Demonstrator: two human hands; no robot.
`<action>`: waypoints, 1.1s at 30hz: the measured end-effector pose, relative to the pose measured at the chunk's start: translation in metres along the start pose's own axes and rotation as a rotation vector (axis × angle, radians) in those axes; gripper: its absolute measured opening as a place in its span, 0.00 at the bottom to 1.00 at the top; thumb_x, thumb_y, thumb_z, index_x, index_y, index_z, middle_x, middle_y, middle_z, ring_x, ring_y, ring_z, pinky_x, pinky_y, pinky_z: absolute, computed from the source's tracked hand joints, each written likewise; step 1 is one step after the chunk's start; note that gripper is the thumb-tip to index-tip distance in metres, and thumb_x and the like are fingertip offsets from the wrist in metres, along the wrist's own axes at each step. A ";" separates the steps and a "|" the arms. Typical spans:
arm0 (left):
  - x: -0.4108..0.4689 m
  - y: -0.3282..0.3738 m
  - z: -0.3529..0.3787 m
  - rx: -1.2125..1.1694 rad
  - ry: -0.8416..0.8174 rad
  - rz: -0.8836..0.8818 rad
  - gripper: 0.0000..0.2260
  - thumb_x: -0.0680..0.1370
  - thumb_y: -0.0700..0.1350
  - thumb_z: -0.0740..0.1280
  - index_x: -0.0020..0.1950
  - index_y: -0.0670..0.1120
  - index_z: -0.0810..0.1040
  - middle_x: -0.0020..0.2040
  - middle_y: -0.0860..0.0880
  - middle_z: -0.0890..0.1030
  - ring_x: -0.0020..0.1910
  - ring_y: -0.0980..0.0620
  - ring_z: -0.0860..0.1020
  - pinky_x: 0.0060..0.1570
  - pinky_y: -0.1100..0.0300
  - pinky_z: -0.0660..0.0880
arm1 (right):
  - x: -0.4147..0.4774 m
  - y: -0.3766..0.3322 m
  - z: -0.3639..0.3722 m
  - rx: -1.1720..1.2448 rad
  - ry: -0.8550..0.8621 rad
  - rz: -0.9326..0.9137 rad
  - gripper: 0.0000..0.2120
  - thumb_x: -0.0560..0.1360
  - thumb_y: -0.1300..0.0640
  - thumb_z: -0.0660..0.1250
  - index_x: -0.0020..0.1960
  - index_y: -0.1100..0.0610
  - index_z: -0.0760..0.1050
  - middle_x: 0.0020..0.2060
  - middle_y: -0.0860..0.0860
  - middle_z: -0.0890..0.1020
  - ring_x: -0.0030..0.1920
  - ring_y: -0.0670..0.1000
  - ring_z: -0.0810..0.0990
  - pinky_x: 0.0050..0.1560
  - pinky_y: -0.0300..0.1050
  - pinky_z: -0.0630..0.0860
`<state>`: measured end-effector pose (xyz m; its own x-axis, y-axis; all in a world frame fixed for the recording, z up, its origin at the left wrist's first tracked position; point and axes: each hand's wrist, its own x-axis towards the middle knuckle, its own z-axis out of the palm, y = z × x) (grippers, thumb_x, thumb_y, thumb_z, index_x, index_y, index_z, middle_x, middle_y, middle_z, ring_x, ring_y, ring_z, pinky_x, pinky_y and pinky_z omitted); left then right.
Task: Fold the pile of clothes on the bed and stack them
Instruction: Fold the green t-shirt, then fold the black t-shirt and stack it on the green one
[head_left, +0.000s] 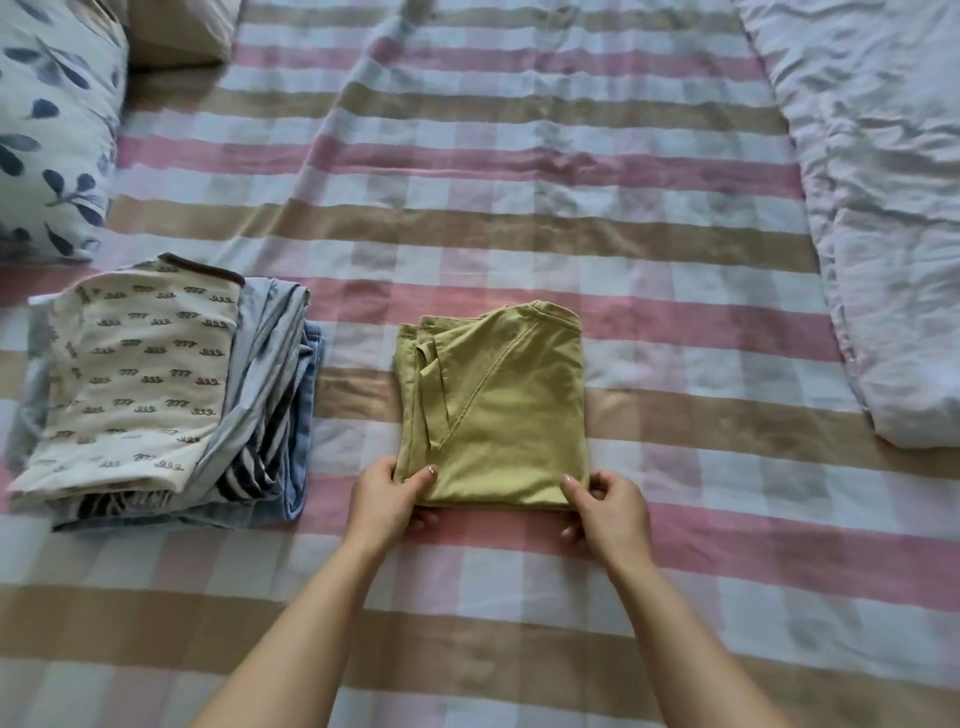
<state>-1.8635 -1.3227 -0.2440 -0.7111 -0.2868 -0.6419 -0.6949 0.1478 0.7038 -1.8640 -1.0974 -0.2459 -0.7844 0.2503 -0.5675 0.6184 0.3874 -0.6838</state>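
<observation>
On the checked bed (519, 234), a stack (156, 395) of folded clothes sits at the left of the frame, while at centre the left hand (389, 499) and right hand (608, 506) each pinch a near corner of the folded green garment (493, 410), seemingly the last piece left to stack.

Checked bedsheet (519, 234); leaf-print pillow (52, 130); rumpled white quilt (883, 208).

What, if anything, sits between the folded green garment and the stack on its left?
Nothing visible. Only a strip of checked bedsheet separates the green garment from the stack. The left hand and right hand pinch its near corners, so nothing blocks either grip.
</observation>
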 end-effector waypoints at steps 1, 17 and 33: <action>-0.004 -0.002 0.001 -0.023 0.043 0.004 0.07 0.76 0.43 0.68 0.48 0.41 0.74 0.38 0.41 0.81 0.24 0.49 0.79 0.21 0.62 0.74 | -0.004 -0.001 -0.001 0.001 0.010 -0.003 0.13 0.75 0.51 0.67 0.44 0.62 0.75 0.30 0.53 0.80 0.26 0.53 0.81 0.32 0.50 0.77; -0.182 0.002 0.091 -0.009 -0.079 0.113 0.04 0.78 0.37 0.62 0.47 0.45 0.74 0.40 0.43 0.78 0.33 0.51 0.74 0.28 0.66 0.70 | -0.115 0.081 -0.162 0.012 0.069 0.072 0.08 0.75 0.63 0.63 0.41 0.52 0.74 0.36 0.51 0.81 0.38 0.54 0.81 0.45 0.50 0.77; -0.374 0.067 0.452 0.313 -0.474 0.511 0.05 0.76 0.40 0.66 0.47 0.49 0.76 0.39 0.50 0.80 0.38 0.52 0.77 0.41 0.61 0.75 | -0.153 0.215 -0.481 -0.013 0.314 -0.042 0.09 0.74 0.60 0.66 0.43 0.45 0.74 0.39 0.44 0.81 0.42 0.46 0.79 0.45 0.43 0.75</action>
<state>-1.6927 -0.7778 -0.0941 -0.8732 0.3159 -0.3712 -0.2147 0.4345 0.8747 -1.6345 -0.6256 -0.0859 -0.7874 0.4944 -0.3681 0.5858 0.4142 -0.6966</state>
